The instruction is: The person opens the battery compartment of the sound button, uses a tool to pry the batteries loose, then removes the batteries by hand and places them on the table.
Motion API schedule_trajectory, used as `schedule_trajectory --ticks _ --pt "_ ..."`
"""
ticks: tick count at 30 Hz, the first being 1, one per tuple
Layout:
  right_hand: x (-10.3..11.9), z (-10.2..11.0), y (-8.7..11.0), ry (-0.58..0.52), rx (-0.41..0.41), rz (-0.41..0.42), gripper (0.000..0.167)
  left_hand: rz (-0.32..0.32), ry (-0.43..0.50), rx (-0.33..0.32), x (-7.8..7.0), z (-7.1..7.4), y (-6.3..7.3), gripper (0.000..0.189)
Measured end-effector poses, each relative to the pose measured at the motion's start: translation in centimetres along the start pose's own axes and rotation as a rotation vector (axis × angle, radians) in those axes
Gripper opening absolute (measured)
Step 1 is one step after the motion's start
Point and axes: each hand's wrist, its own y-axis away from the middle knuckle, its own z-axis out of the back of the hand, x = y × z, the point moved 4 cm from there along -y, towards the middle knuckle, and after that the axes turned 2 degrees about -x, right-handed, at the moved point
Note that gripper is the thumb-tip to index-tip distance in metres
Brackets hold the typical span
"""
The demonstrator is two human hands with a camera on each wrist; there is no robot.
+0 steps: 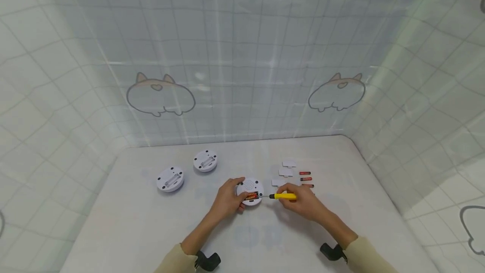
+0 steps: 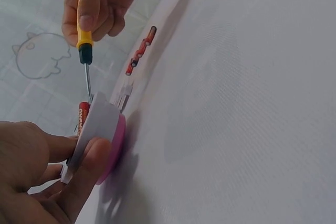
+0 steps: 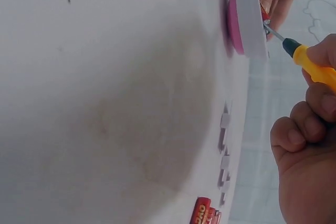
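My left hand [image 1: 226,200] grips a round white device [image 1: 249,183] by its edge, its speaker holes and battery slot facing up. A red battery [image 1: 251,196] lies at the slot, with the left thumb on or beside it. In the left wrist view the device's pink side [image 2: 118,142] shows against the table. My right hand [image 1: 303,202] holds a yellow-handled screwdriver [image 1: 285,196]. Its metal tip reaches the battery's right end in the slot; in the right wrist view the shaft [image 3: 274,31] meets that end at a slant. Whether the battery is fully seated I cannot tell.
Two more round white devices, one far left [image 1: 170,179] and one behind it [image 1: 205,161], lie with bare battery slots up. White battery covers [image 1: 286,172] form a column right of the held device. Several red batteries [image 1: 305,178] lie beside them. A patterned curtain [image 1: 242,75] borders the table.
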Motion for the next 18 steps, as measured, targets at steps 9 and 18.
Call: schedule_trajectory --ticks 9,18 --pt "0.3 -0.1 1.1 0.087 -0.019 0.006 0.018 0.018 -0.05 -0.019 -0.4 -0.3 0.2 0.055" --pt "-0.1 0.7 2.0 0.076 -0.101 0.059 0.018 0.003 -0.07 -0.078 0.6 0.4 -0.5 0.055"
